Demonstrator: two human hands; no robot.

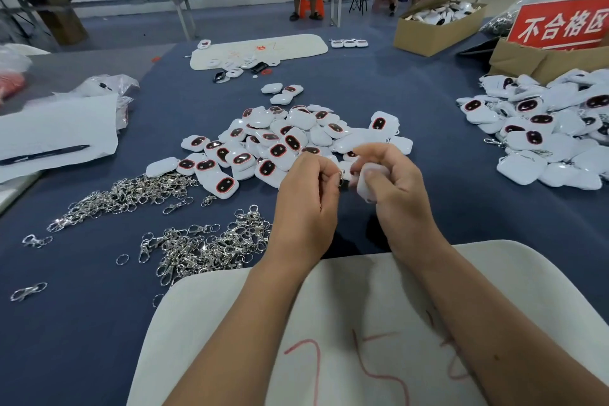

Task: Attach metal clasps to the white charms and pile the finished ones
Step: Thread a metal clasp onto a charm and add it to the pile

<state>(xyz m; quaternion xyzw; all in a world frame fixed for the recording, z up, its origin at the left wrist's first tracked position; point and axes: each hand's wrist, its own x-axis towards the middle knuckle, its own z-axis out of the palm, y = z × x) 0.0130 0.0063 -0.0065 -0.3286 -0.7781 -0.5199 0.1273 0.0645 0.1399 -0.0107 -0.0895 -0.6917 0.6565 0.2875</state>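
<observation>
A white charm (pixel 369 182) is held in the curled fingers of the right hand (pixel 393 188), raised just above the blue table cover (pixel 412 102). A small metal clasp (pixel 341 175) is pinched between the fingertips of the left hand (pixel 306 204) and is brought against the charm's left edge; whether it is hooked on cannot be told. Both hands are closed around their items, close together.

Directly behind the hands, a heap of white charms (pixel 280 142) with dark, red-rimmed ovals is spread on the cover. To the left, two loose scatterings of metal clasps (pixel 197 244) are laid out, with single clasps strewn around them. At the far right, a larger pile of charms (pixel 553 128) is stacked, some with clasps visible at its edge.

A white mat with red scribbles (pixel 379 339) is placed under the forearms. A second white mat (pixel 260 49) lies at the far side. A black pen (pixel 43 155) rests on white sheeting at the left. A cardboard box of charms (pixel 438 23) and a red sign (pixel 560 23) are found at the upper right.
</observation>
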